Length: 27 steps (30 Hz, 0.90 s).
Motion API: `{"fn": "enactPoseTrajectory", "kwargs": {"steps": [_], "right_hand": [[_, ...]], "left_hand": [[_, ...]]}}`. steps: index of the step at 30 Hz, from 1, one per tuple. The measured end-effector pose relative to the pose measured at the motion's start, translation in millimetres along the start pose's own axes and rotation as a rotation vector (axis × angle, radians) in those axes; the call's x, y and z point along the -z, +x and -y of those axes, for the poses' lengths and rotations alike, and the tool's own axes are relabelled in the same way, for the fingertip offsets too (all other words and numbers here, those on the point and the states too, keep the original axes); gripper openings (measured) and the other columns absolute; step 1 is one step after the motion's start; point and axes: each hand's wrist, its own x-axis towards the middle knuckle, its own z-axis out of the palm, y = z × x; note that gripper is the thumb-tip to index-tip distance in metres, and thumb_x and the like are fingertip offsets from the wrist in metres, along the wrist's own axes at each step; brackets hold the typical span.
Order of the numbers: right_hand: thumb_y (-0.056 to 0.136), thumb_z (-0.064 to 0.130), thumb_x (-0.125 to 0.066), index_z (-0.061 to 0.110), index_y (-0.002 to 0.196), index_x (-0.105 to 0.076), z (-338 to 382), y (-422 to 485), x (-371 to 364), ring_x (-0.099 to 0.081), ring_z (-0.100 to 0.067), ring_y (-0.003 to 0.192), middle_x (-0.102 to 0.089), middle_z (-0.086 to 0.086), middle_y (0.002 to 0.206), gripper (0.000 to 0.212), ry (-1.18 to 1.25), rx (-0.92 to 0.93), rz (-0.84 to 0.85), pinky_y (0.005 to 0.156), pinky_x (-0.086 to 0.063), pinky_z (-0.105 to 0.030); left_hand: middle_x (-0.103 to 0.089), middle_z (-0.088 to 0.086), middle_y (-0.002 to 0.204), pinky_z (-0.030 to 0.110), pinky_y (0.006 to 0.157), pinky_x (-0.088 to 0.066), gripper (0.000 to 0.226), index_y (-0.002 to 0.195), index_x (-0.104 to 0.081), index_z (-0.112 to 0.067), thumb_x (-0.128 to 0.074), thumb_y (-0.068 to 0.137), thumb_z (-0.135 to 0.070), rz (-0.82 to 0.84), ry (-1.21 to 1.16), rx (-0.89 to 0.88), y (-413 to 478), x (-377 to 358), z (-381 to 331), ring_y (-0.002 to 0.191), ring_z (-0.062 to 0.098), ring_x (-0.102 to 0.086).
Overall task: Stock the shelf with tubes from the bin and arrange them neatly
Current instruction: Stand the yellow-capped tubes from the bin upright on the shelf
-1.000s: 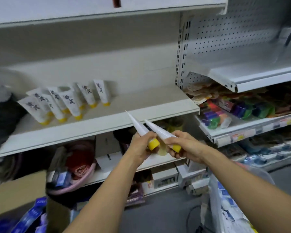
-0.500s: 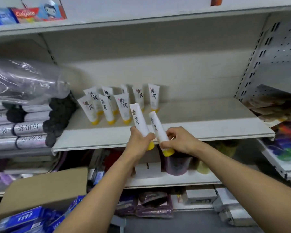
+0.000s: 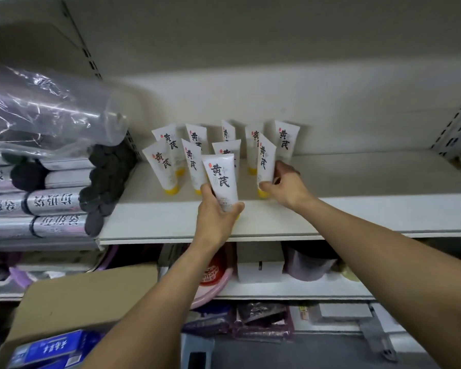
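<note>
Gripping the front tube (image 3: pixel 220 176) by its lower end over the shelf (image 3: pixel 357 211), the left hand (image 3: pixel 215 218) holds it upright; the right hand (image 3: pixel 286 186) clasps a second tube (image 3: pixel 265 162) standing beside the row of tubes (image 3: pixel 190 155).

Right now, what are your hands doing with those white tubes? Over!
Left hand grips white yellow-capped plastic tube at white shelf front. Right hand holds second tube, cap down. Standing tubes crowd close behind.
</note>
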Motion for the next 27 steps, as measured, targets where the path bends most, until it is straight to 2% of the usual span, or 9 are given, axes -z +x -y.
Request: {"fn": "enactPoseTrajectory", "kwargs": {"steps": [3,5,11,16,19,21,24,25,27], "right_hand": [[0.078,0.023,-0.069,0.023,0.104,-0.055,-4.1,11.7,-10.0,-0.065,-0.024,0.090,-0.067,-0.003,0.099,0.030,-0.004,-0.022,-0.022,0.082,-0.055,-0.041],[0.079,0.021,-0.070,0.028,0.110,-0.053,-4.5,16.7,-16.9,-0.064,-0.023,0.094,-0.066,0.000,0.103,0.036,0.009,-0.043,-0.010,0.086,-0.055,-0.040],[0.076,0.027,-0.067,0.019,0.112,-0.057,-5.0,30.5,-27.6,-0.064,-0.028,0.097,-0.068,-0.005,0.110,0.039,-0.110,-0.080,0.002,0.086,-0.054,-0.042],[0.075,0.031,-0.064,0.021,0.116,-0.054,-5.7,34.7,-29.3,-0.063,-0.028,0.100,-0.066,-0.004,0.113,0.044,-0.155,-0.102,0.037,0.088,-0.053,-0.042],[0.075,0.034,-0.071,0.014,0.123,-0.052,-7.7,32.1,-24.4,-0.059,-0.029,0.111,-0.060,-0.008,0.121,0.056,-0.193,-0.141,0.103,0.093,-0.050,-0.039],[0.081,0.034,-0.072,0.005,0.128,-0.046,-7.6,21.0,-15.9,-0.055,-0.033,0.114,-0.052,-0.014,0.124,0.060,-0.203,-0.179,0.064,0.092,-0.047,-0.036],[0.088,0.029,-0.065,0.005,0.119,-0.051,1.3,-11.6,-3.7,-0.059,-0.030,0.100,-0.057,-0.014,0.110,0.041,-0.056,-0.110,-0.061,0.085,-0.049,-0.036],[0.089,0.029,-0.064,0.007,0.112,-0.056,6.5,-23.9,-0.6,-0.060,-0.025,0.091,-0.062,-0.012,0.103,0.032,0.055,-0.081,-0.029,0.080,-0.051,-0.034],[0.091,0.032,-0.063,0.014,0.100,-0.061,20.6,-50.3,4.9,-0.060,-0.014,0.077,-0.067,-0.006,0.093,0.020,0.218,-0.043,0.177,0.063,-0.049,-0.019]], "left_hand": [[-0.058,-0.001,0.111,0.031,0.082,-0.049,0.051,0.111,-0.036,-0.017,-0.075,0.079,-0.020,-0.017,0.010,-0.001,8.3,2.1,4.8,0.098,0.018,-0.058],[-0.057,-0.001,0.110,0.031,0.081,-0.049,0.052,0.111,-0.037,-0.015,-0.076,0.078,-0.021,-0.011,0.010,0.009,12.5,2.2,6.3,0.098,0.018,-0.057],[-0.058,-0.001,0.108,0.032,0.079,-0.051,0.052,0.111,-0.039,-0.014,-0.078,0.077,-0.022,-0.012,-0.013,0.013,17.7,1.9,11.1,0.096,0.017,-0.058],[-0.057,-0.004,0.104,0.031,0.076,-0.051,0.052,0.109,-0.038,-0.017,-0.078,0.077,-0.022,-0.024,-0.020,0.017,15.4,3.9,10.1,0.093,0.016,-0.059],[-0.058,-0.005,0.104,0.031,0.077,-0.052,0.053,0.110,-0.038,-0.018,-0.079,0.077,-0.024,-0.015,-0.002,0.018,11.4,5.0,8.6,0.093,0.016,-0.059],[-0.058,-0.005,0.105,0.033,0.078,-0.054,0.055,0.111,-0.038,-0.019,-0.079,0.076,-0.026,-0.010,0.011,0.019,8.6,5.4,7.2,0.093,0.016,-0.060],[-0.060,-0.005,0.104,0.036,0.079,-0.055,0.057,0.110,-0.040,-0.019,-0.081,0.072,-0.029,-0.009,0.024,0.015,3.4,2.2,4.4,0.094,0.016,-0.061],[-0.060,-0.006,0.103,0.036,0.078,-0.054,0.058,0.109,-0.040,-0.019,-0.082,0.071,-0.031,-0.010,0.027,0.010,1.4,-0.4,2.4,0.094,0.016,-0.062],[-0.059,-0.009,0.098,0.035,0.077,-0.053,0.058,0.106,-0.040,-0.020,-0.083,0.069,-0.034,-0.013,0.040,-0.010,-2.7,-8.2,-2.5,0.091,0.014,-0.062]]}}
